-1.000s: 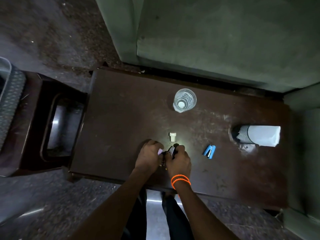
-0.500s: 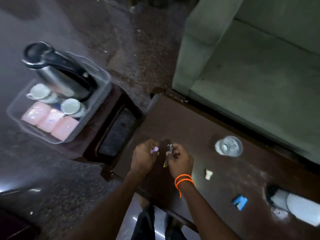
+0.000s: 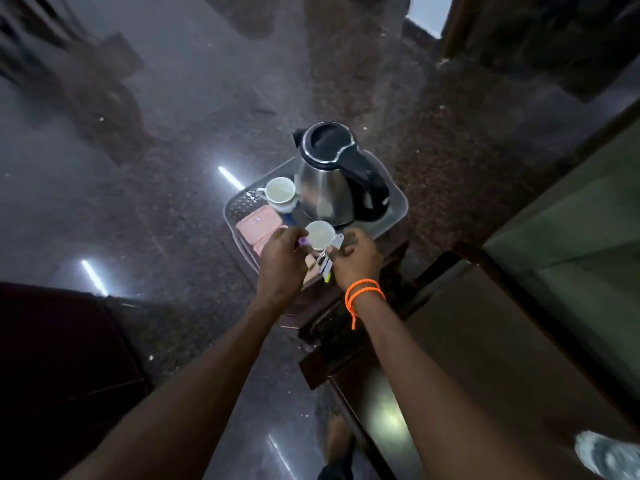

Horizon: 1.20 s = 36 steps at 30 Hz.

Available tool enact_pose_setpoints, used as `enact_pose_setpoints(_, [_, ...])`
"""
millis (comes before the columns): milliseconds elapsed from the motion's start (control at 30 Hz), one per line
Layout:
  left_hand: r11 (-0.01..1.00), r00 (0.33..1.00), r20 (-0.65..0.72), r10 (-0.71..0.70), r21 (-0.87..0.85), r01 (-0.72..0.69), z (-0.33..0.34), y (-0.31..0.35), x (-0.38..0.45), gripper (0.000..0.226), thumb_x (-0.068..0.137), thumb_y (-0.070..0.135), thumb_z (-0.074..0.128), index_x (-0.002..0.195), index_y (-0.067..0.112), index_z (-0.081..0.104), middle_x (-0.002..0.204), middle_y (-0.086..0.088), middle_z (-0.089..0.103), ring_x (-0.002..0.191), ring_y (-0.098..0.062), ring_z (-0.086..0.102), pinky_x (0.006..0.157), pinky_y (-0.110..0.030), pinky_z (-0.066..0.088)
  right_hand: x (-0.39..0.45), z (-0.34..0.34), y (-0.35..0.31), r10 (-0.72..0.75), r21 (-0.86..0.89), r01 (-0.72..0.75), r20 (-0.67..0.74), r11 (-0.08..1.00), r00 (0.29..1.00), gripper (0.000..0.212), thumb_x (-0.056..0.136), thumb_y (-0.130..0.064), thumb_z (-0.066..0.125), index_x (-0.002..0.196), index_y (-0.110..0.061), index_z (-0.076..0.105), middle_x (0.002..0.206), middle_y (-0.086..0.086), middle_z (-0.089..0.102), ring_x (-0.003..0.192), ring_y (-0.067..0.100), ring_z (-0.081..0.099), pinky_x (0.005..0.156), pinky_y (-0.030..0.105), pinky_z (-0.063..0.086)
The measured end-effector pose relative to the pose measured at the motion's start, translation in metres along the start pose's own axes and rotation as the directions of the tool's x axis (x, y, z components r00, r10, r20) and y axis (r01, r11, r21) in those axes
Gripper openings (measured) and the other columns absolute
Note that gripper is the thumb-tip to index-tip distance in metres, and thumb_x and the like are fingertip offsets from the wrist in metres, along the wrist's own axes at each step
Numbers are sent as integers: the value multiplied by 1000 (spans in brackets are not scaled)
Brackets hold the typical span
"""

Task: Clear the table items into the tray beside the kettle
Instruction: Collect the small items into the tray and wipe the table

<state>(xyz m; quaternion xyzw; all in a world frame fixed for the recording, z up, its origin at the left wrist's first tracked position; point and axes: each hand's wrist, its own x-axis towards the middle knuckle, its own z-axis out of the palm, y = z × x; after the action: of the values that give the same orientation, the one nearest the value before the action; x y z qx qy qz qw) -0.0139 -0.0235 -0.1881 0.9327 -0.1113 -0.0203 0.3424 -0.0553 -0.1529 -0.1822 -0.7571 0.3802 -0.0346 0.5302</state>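
Observation:
A clear plastic tray (image 3: 394, 213) on a small dark side table holds a steel kettle (image 3: 325, 181) with a black lid and handle, two white cups (image 3: 280, 190) and pink packets (image 3: 258, 223). Both hands hover over the tray's near edge. My left hand (image 3: 282, 263) is shut on a small purple item (image 3: 304, 241). My right hand (image 3: 353, 256), with an orange band on its wrist, is shut on small metal pieces (image 3: 329, 258) with a yellow-green tip. A glass tumbler (image 3: 604, 457) shows at the bottom right on the brown table (image 3: 485, 358).
Dark speckled floor (image 3: 173, 168) surrounds the side table. A green sofa (image 3: 571, 220) runs along the right edge. A dark red seat (image 3: 62, 358) sits at the lower left.
The view has swung left from the brown table to the tray. Both hands have carried their small items from the table over to the tray's near edge.

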Motion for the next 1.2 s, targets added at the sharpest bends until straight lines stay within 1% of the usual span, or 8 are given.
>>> enact_pose_setpoints(133, [992, 992, -13, -123, 37, 124, -14, -26, 19, 23, 85, 5, 70, 107, 8, 74, 103, -15, 73, 93, -33, 67, 81, -40, 50, 3, 32, -16, -14, -68, 17, 34, 998, 999, 29, 72, -12, 80, 99, -11, 69, 98, 14, 75, 95, 32, 69, 85, 34, 53])
enact_pose_setpoints(300, [974, 989, 9, -147, 175, 143, -17, -44, 22, 22, 82, 12, 72, 104, 14, 76, 103, -12, 77, 98, -36, 69, 85, -43, 52, -6, 59, -15, -1, -135, 6, 39, 991, 999, 29, 74, -5, 77, 100, -1, 65, 113, 22, 66, 105, 38, 60, 92, 35, 42])
enact_pose_setpoints(433, [953, 994, -19, -110, 284, 110, -13, -51, 21, 22, 81, 17, 71, 102, 22, 74, 102, -6, 77, 106, -32, 64, 95, -41, 35, -9, 68, -12, -4, -183, 9, 32, 983, 999, 26, 76, 0, 70, 101, 5, 63, 116, 23, 59, 107, 41, 57, 92, 37, 46])
enact_pose_setpoints(533, [957, 995, -5, -100, 272, 98, -9, -57, 18, 29, 83, 17, 70, 111, 24, 73, 110, -3, 75, 112, -30, 62, 98, -41, 32, -10, 67, -11, -55, -248, 63, 41, 967, 998, 28, 76, -4, 72, 102, 4, 63, 114, 21, 60, 102, 41, 60, 87, 39, 50])
enact_pose_setpoints(700, [976, 999, -42, -8, 215, 17, -12, -54, 12, 36, 90, 19, 69, 125, 26, 67, 120, -1, 70, 118, -28, 59, 101, -44, 35, -14, 54, -9, -171, -227, 182, 69, 957, 983, 31, 72, -3, 78, 97, 1, 61, 112, 18, 58, 99, 39, 60, 85, 37, 49])
enact_pose_setpoints(900, [955, 986, -107, 128, 281, -94, -2, -18, -2, 37, 93, 22, 63, 130, 23, 61, 124, -2, 64, 119, -26, 51, 99, -43, 34, -22, 4, 8, -299, -103, 291, -72, 951, 951, 24, 72, -7, 79, 88, -4, 61, 102, 13, 57, 85, 33, 62, 78, 44, 53])
enact_pose_setpoints(1033, [945, 969, -82, 234, 255, -206, 28, 23, -16, 36, 94, 22, 60, 130, 21, 61, 125, -4, 62, 119, -28, 50, 98, -45, 36, -26, -50, 43, -278, -141, 260, -132, 955, 952, 18, 81, -11, 74, 93, -6, 61, 103, 9, 55, 81, 30, 63, 77, 46, 54])
enact_pose_setpoints(1200, [904, 925, 55, 376, 197, -379, 82, 83, -62, 31, 97, 24, 59, 128, 20, 61, 124, -5, 62, 116, -29, 52, 98, -46, 36, -46, -121, 97, -207, -189, 166, -223, 968, 953, 16, 83, -9, 71, 95, -6, 61, 102, 11, 54, 81, 32, 62, 75, 47, 53])
